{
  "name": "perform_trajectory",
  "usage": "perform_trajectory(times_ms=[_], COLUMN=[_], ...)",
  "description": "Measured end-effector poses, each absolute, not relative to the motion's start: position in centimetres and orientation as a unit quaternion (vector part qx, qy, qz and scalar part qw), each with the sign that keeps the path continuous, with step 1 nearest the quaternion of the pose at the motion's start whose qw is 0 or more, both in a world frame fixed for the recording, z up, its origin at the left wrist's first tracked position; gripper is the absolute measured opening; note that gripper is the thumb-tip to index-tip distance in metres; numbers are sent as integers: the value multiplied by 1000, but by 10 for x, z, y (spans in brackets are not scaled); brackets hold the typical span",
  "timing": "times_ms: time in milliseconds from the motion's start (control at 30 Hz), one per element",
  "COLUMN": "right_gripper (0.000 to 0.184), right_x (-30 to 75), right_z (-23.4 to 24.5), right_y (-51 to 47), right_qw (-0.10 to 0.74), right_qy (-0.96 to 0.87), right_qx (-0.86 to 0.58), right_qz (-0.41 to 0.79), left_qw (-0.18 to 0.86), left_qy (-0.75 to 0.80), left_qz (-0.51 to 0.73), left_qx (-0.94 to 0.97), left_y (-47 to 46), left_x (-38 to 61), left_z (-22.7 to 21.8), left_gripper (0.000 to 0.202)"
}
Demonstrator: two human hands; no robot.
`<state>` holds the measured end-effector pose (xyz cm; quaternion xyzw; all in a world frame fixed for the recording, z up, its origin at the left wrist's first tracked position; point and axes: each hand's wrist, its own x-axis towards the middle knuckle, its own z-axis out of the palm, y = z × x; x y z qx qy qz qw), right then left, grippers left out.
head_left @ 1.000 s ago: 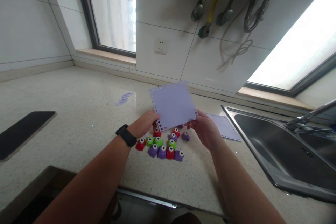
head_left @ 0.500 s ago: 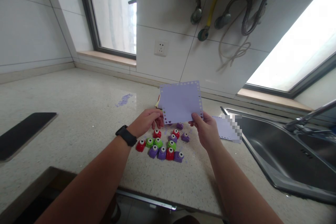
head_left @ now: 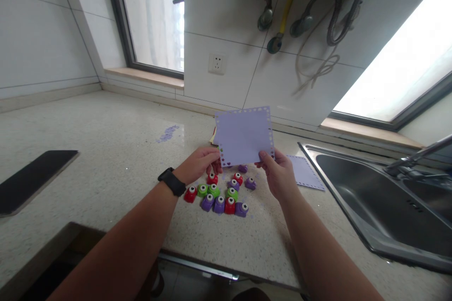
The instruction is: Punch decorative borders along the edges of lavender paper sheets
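Note:
Both hands hold up a pale purple paper card with small shapes punched along its edges. My left hand, with a black watch on the wrist, pinches the card's lower left corner. My right hand pinches its lower right corner. The card stands nearly upright above the stone counter. Under it lies a cluster of small craft punches in red, green and purple.
A second purple card lies flat by the steel sink at the right, with a tap over it. A black phone rests at the left. Purple paper bits lie near the wall, which has a socket and hoses.
The card has turned from tilted to nearly level and moved a little to the right and up. Both hands shifted their grip to its lower corners.

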<state>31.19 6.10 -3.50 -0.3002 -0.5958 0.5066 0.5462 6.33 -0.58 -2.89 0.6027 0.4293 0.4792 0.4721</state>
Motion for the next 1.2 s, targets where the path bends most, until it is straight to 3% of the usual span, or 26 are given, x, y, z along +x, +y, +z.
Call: perform_trajectory(times_ms=[433,667,733,933,1033,1200], right_gripper=[12,34,27,14,12,19], right_x=[303,297,299,304,303,304], right_z=[-35,-33,-31,-14,-8,-8], right_y=[55,58,56,30,23,26], right_qw=[512,547,504,180,125,104], right_qy=[-629,-582,-638,-869,-904,-927], right_qx=[-299,-369,-388,-300,-276,-262], right_qz=[503,476,434,351,301,247], left_qw=[471,444,438,424,424,441], left_qy=[445,468,480,506,514,503], left_qz=[465,500,514,546,547,538], left_qx=[603,578,559,516,507,513], left_y=[-9,0,3,4,4,2], left_x=[67,64,62,63,65,68], left_z=[-29,-38,-40,-39,-38,-37], left_gripper=[33,30,33,37,38,42])
